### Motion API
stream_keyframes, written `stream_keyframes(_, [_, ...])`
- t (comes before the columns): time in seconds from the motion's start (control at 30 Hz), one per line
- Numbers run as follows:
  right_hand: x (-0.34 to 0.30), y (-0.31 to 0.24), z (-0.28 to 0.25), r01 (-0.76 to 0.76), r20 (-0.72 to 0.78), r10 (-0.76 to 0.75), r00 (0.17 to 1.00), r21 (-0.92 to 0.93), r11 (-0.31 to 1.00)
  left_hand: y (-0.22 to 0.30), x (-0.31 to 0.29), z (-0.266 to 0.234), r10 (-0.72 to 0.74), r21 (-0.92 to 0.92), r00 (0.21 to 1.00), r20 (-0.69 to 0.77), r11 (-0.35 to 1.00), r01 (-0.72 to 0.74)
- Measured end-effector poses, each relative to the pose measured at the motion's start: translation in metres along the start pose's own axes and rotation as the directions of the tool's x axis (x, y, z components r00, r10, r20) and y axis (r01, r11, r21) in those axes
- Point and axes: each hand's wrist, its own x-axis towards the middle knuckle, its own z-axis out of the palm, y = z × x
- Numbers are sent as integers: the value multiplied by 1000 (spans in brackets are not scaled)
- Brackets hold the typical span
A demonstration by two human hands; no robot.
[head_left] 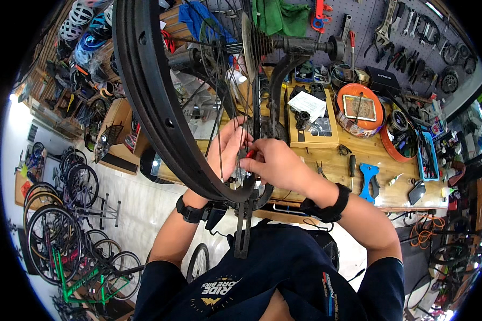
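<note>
A bare black bicycle wheel rim point(163, 120), with no tyre, stands upright before me in a dark truing stand point(279, 85). Its cassette point(260, 40) is on the hub's right side at the top. Among the lower spokes, my left hand point(226, 148) has its fingers bent in and closed around a spoke, partly hidden by the rim. Close beside it, my right hand point(280, 165) pinches a small red tool point(250, 154), apparently a spoke wrench, against the spokes. Its exact seat on the spoke is covered by my fingers.
The wooden bench point(318, 160) carries a cardboard box point(313, 139), an orange round tray point(359, 104), a screwdriver point(352, 171), a blue tool point(368, 182) and a blue basket point(428, 155). Tools hang on the pegboard. Bicycles point(64, 241) stand at the left.
</note>
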Motion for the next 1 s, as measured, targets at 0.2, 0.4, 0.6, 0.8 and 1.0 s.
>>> stream_keyframes(0.2, [-3,-5,19,18,-175,-78,981,-324,946,-11,-3,-3,20,-212,998,60,977,-7])
stream_keyframes(0.4, [3,-17,17,-28,-105,-23,994,-458,888,-13,-3,-6,9,-95,998,61,995,-3])
stream_keyframes(0.6, [14,-6,19,45,-60,-86,994,-493,869,-8,-3,-1,6,-234,998,68,972,10])
stream_keyframes(0.8, [19,5,14,37,44,-25,999,-291,956,-15,0,-5,83,-41,996,17,996,-82])
stream_keyframes(1.0, [36,47,4,161,256,-203,945,175,971,-8,-1,-2,56,-90,998,15,994,-54])
